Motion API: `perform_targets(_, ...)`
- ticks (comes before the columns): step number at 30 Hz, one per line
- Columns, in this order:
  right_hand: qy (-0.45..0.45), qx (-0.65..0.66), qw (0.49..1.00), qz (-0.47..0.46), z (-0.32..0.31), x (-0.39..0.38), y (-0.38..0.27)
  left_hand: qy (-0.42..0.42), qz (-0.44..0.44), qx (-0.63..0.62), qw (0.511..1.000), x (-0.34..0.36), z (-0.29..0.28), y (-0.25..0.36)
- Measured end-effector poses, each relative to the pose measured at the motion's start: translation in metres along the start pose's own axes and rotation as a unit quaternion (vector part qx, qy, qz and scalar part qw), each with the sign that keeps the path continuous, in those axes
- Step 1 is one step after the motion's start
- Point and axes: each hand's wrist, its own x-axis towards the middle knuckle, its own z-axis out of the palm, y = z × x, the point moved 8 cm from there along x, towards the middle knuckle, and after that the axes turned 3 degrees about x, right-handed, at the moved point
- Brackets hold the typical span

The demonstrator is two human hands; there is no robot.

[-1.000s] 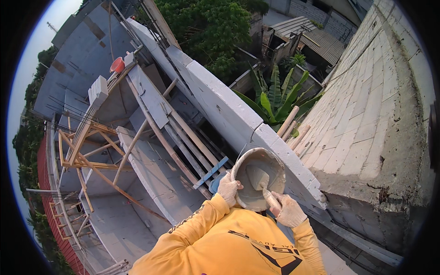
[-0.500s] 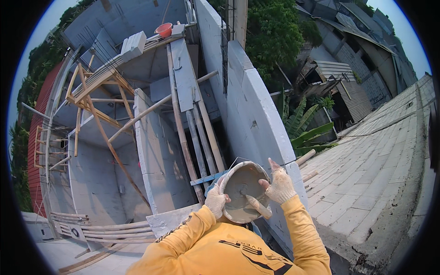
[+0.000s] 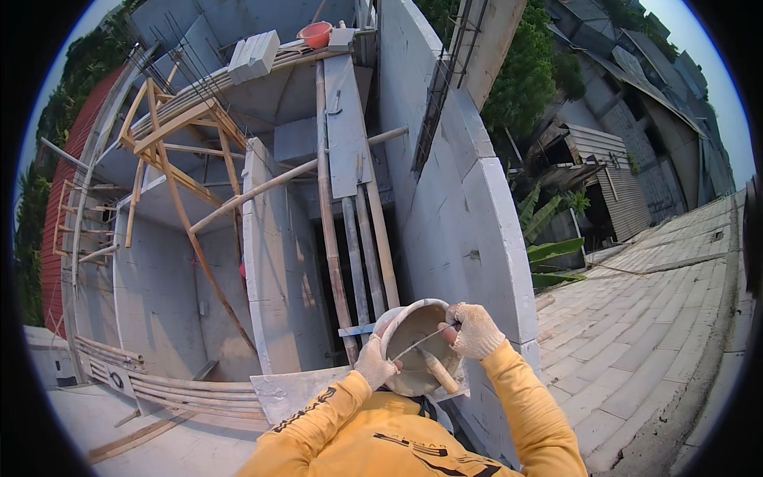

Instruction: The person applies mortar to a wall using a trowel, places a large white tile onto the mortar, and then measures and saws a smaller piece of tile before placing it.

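My left hand (image 3: 373, 362), in a cream fingerless glove, grips the left side of a pale bucket (image 3: 394, 327) of wet grey mortar. My right hand (image 3: 469, 330), gloved the same way, is closed on the bucket's thin wire handle (image 3: 423, 340) at the right rim. The handle slants across the opening toward my left hand. A trowel rests in the mortar, its wooden handle (image 3: 439, 372) leaning out at the lower right, free of my fingers. The bucket is at my yellow-shirted chest, in front of long poles (image 3: 388, 262).
A block wall edge (image 3: 509, 238) runs along the right beside a sloping block surface (image 3: 620, 342). Ahead are a plank walkway (image 3: 346, 135), crossing poles, timber framing (image 3: 163, 167), stacked blocks (image 3: 253, 56), a red basin (image 3: 315, 33) and upright rebar (image 3: 433, 115). Bundled poles (image 3: 183, 397) lie at lower left.
My head has turned, so the scaffold now stands straight ahead. My right hand let go of the trowel, rose past the rim, and now holds the wire handle, which has swung across the bucket.
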Motion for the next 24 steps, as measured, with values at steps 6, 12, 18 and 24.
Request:
perform_targets(6,-0.115,-0.076,0.990,0.002,0.075,0.020,-0.001,0.092,0.036,0.010,0.995,0.065,-0.006,-0.100)
perform_targets(12,-0.089,-0.025,0.994,0.064,0.179,0.110,0.100,-0.158,-0.247,0.153,0.944,0.050,0.098,-0.162)
perform_targets(18,-0.051,0.114,0.979,0.160,0.287,0.177,0.204,-0.254,-0.224,0.339,0.878,0.047,0.128,-0.191)
perform_targets(24,-0.002,0.120,0.962,0.247,0.374,0.220,0.312,-0.244,-0.239,0.345,0.874,0.057,0.127,-0.210)
